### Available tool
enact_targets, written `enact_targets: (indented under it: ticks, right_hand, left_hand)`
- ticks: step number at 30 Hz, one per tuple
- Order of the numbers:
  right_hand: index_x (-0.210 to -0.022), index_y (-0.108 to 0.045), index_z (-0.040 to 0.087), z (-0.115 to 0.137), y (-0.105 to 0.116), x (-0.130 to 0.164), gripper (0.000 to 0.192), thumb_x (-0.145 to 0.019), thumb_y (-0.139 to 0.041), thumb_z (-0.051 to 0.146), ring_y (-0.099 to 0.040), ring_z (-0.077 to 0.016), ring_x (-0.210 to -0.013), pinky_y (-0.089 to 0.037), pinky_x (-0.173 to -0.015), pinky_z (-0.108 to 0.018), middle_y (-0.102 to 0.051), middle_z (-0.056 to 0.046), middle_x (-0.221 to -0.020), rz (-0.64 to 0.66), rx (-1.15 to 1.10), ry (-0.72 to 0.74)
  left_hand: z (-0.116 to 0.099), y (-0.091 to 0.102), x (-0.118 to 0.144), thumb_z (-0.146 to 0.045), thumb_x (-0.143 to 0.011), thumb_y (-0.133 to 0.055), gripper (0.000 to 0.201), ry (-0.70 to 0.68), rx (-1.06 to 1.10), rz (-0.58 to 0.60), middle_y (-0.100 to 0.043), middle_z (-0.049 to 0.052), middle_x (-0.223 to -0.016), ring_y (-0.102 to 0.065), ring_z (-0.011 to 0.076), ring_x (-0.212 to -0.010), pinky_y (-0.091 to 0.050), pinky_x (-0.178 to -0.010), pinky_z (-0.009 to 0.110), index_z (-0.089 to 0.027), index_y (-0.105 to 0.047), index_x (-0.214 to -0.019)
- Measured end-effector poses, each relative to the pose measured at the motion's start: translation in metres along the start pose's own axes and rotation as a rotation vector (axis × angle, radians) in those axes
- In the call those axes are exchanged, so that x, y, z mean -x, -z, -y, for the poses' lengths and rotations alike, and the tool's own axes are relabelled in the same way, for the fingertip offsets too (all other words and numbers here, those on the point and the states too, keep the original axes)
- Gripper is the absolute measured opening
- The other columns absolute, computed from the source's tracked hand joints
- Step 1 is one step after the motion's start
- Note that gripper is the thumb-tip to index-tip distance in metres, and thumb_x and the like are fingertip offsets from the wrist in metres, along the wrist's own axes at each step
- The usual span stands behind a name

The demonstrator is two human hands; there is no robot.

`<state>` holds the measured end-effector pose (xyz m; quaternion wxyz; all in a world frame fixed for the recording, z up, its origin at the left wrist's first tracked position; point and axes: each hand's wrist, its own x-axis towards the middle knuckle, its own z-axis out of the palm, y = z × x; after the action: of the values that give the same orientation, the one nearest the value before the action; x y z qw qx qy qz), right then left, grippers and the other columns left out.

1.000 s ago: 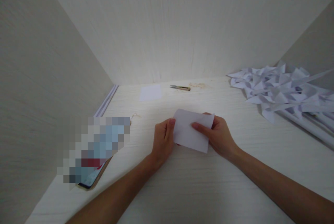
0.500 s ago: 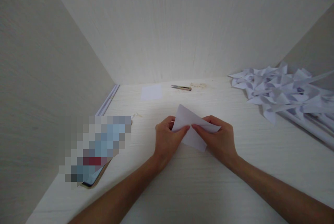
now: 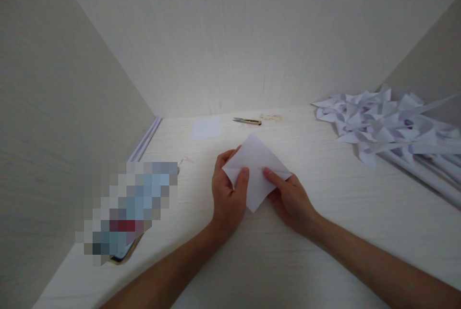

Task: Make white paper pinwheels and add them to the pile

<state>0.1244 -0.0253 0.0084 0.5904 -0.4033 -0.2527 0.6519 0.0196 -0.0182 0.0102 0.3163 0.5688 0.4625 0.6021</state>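
Observation:
Both my hands hold a white square of paper (image 3: pixel 256 167) just above the pale wooden table (image 3: pixel 288 261), turned so it stands as a diamond. My left hand (image 3: pixel 228 191) grips its left corner, thumb on top. My right hand (image 3: pixel 290 198) pinches the right corner, thumb on the front face and fingers behind. The lower tip of the paper points down between my hands.
A pile of folded white paper pinwheels on sticks (image 3: pixel 389 126) lies at the right. Small snips (image 3: pixel 248 121) and a loose white sheet (image 3: pixel 206 128) rest by the back wall. A phone (image 3: pixel 120 251) under a blurred patch lies at the left; walls close three sides.
The paper has been turned in my hands from a flat rectangle-like view to a diamond, one corner now pointing up and one down. Both hands shifted grip to the side corners.

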Motion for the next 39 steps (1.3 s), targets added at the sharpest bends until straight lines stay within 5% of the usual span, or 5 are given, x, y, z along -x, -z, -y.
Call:
enact_targets:
  ticks: [5, 10, 18, 23, 39]
  right_hand:
    - [-0.078, -0.065, 0.018, -0.007, 0.005, 0.0, 0.018, -0.068, -0.06, 0.032, -0.061, -0.0201, -0.082, -0.05, -0.068, -0.031, -0.069, -0.005, -0.081, 0.047, 0.113, 0.116]
    - [-0.112, -0.056, 0.024, -0.01, 0.008, 0.007, 0.035, -0.078, -0.053, 0.031, -0.052, -0.022, -0.107, -0.04, -0.093, -0.04, -0.063, -0.005, -0.108, 0.139, 0.352, 0.304]
    - [-0.134, -0.025, 0.033, -0.01, 0.007, 0.022, 0.05, -0.086, -0.039, 0.033, -0.019, -0.0143, -0.132, -0.014, -0.109, -0.036, -0.023, 0.005, -0.143, 0.215, 0.538, 0.469]
    - [-0.137, -0.013, 0.032, -0.01, 0.007, 0.025, 0.051, -0.089, -0.031, 0.03, -0.011, -0.0112, -0.133, -0.011, -0.11, -0.034, -0.014, 0.007, -0.145, 0.307, 0.671, 0.585]
    - [-0.138, -0.01, 0.025, -0.009, 0.008, 0.025, 0.053, -0.09, -0.027, 0.037, -0.005, -0.0085, -0.133, -0.008, -0.11, -0.033, -0.006, 0.002, -0.147, 0.43, 0.719, 0.506]
  left_hand:
    - [0.004, -0.005, 0.006, -0.018, -0.084, -0.036, 0.047, -0.262, -0.162, 0.175, -0.04, 0.006, -0.134, -0.034, 0.0166, -0.124, -0.026, -0.104, 0.035, -0.023, -0.033, -0.131]
    - [0.005, -0.008, 0.009, -0.017, -0.085, -0.031, 0.053, -0.313, -0.172, 0.191, -0.026, 0.003, -0.143, -0.022, 0.0165, -0.13, -0.018, -0.108, 0.036, -0.026, -0.019, -0.136]
    - [0.002, -0.013, 0.015, -0.019, -0.086, -0.032, 0.056, -0.388, -0.13, 0.249, -0.015, 0.001, -0.146, -0.017, 0.0167, -0.132, -0.018, -0.108, 0.037, -0.03, -0.011, -0.136]
    - [0.0, -0.013, 0.016, -0.02, -0.086, -0.028, 0.052, -0.329, -0.111, 0.264, -0.016, 0.003, -0.146, -0.016, 0.0158, -0.132, -0.015, -0.109, 0.037, -0.027, -0.015, -0.136]
    - [-0.005, -0.012, 0.017, -0.038, -0.087, -0.028, 0.055, -0.016, 0.018, 0.291, -0.009, 0.001, -0.147, -0.005, 0.0132, -0.133, -0.006, -0.109, 0.03, -0.023, -0.012, -0.137]
